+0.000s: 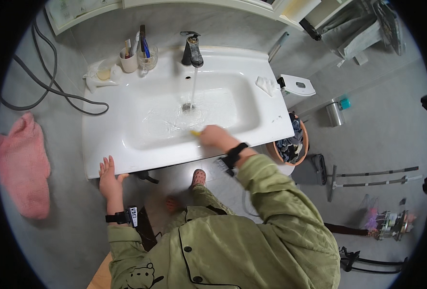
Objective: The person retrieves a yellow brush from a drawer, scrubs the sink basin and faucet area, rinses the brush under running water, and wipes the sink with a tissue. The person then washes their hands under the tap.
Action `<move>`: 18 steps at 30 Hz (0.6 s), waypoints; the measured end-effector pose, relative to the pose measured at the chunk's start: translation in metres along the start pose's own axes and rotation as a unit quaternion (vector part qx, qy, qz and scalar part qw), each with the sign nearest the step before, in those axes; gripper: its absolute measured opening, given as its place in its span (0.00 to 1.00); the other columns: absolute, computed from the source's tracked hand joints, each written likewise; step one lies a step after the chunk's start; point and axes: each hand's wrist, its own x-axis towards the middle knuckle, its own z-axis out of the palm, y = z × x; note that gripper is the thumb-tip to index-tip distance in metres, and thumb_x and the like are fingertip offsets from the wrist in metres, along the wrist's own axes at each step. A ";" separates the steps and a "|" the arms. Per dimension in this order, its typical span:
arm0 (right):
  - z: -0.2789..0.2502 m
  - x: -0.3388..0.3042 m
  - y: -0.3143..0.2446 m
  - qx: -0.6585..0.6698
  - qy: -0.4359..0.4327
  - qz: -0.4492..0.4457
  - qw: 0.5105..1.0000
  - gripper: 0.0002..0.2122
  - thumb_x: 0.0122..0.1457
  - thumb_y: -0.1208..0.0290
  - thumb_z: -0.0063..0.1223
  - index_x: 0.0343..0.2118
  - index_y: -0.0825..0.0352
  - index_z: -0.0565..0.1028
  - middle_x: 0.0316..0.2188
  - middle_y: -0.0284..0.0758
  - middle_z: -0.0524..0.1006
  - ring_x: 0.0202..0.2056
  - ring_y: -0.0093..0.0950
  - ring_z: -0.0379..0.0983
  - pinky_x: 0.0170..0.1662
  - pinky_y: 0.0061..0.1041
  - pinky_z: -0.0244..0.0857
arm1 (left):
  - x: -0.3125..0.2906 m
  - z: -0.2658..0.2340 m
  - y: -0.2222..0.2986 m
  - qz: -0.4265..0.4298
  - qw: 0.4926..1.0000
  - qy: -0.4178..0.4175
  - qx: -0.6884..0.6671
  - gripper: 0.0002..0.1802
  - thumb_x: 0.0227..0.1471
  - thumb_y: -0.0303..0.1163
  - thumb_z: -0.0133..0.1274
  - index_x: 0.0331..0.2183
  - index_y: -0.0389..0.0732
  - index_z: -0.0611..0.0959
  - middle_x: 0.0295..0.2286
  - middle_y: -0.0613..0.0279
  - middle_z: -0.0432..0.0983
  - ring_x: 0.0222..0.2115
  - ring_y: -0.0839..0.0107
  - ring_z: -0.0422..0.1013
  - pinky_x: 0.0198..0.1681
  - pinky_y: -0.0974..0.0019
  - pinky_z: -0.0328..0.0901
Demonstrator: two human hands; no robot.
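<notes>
White sink [267, 123]; right fingers [205, 134] seemingly hold yellow object [194, 133].

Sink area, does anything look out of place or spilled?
Small dark marks stand out on the right of the otherwise white sink; a grey cord dangles untidily across its left edge in this view. No clear spill.

A small yellow thing [194, 133] pokes from the right hand [216, 137], over the sink's [275, 111] near inner side; the sink gleams broad and white, water [168, 118] rippling across its bottom!
</notes>
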 end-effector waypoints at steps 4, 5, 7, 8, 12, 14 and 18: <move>-0.022 -0.012 0.142 -0.054 0.002 0.133 0.990 0.17 0.54 0.56 0.45 0.32 0.66 0.79 0.35 0.45 0.77 0.38 0.41 0.74 0.41 0.38 0.67 | 0.009 0.008 0.000 0.005 1.000 0.002 -0.005 0.48 0.32 0.35 0.64 0.57 0.46 0.63 0.57 0.52 0.56 0.58 0.55 0.52 0.60 0.57 0.49; -0.032 -0.012 0.167 -0.088 -0.011 0.163 0.983 0.17 0.54 0.56 0.47 0.32 0.65 0.79 0.34 0.43 0.78 0.38 0.40 0.74 0.40 0.38 0.67 | 0.010 0.010 0.002 0.001 1.000 0.000 -0.002 0.48 0.32 0.35 0.64 0.57 0.46 0.62 0.57 0.52 0.56 0.58 0.54 0.52 0.60 0.57 0.49; -0.056 -0.002 0.205 -0.114 -0.045 0.120 0.985 0.15 0.52 0.57 0.49 0.33 0.63 0.79 0.34 0.40 0.78 0.38 0.38 0.74 0.39 0.37 0.68 | 0.015 0.014 0.009 -0.015 1.000 0.001 -0.006 0.49 0.30 0.32 0.64 0.57 0.47 0.62 0.57 0.53 0.56 0.59 0.55 0.51 0.60 0.56 0.48; -0.068 0.007 0.217 -0.133 -0.068 0.102 0.983 0.14 0.52 0.57 0.51 0.33 0.62 0.79 0.33 0.38 0.78 0.38 0.38 0.75 0.39 0.37 0.68 | 0.018 0.016 0.014 -0.027 1.000 -0.005 -0.008 0.49 0.30 0.31 0.64 0.57 0.47 0.62 0.57 0.53 0.56 0.59 0.56 0.51 0.60 0.56 0.48; -0.094 0.067 0.237 -0.269 -0.100 0.027 0.958 0.11 0.52 0.60 0.51 0.34 0.59 0.79 0.32 0.34 0.79 0.37 0.36 0.75 0.37 0.35 0.69 | 0.029 0.023 0.034 -0.072 0.997 -0.030 -0.028 0.48 0.30 0.26 0.63 0.57 0.48 0.64 0.57 0.56 0.55 0.60 0.58 0.50 0.62 0.56 0.46; -0.104 0.103 0.241 -0.296 -0.080 -0.009 0.952 0.09 0.52 0.63 0.51 0.34 0.58 0.79 0.32 0.32 0.79 0.37 0.35 0.75 0.37 0.34 0.69 | 0.032 0.027 0.040 -0.081 0.995 -0.023 -0.048 0.48 0.30 0.23 0.62 0.57 0.49 0.64 0.58 0.59 0.55 0.60 0.59 0.49 0.62 0.56 0.45; -0.129 0.168 0.241 -0.365 0.070 -0.050 0.927 0.09 0.54 0.69 0.47 0.34 0.55 0.79 0.32 0.29 0.78 0.37 0.31 0.75 0.35 0.33 0.68 | 0.038 0.038 0.044 -0.087 0.995 -0.032 -0.022 0.48 0.28 0.23 0.60 0.57 0.48 0.64 0.58 0.61 0.55 0.60 0.59 0.48 0.63 0.56 0.44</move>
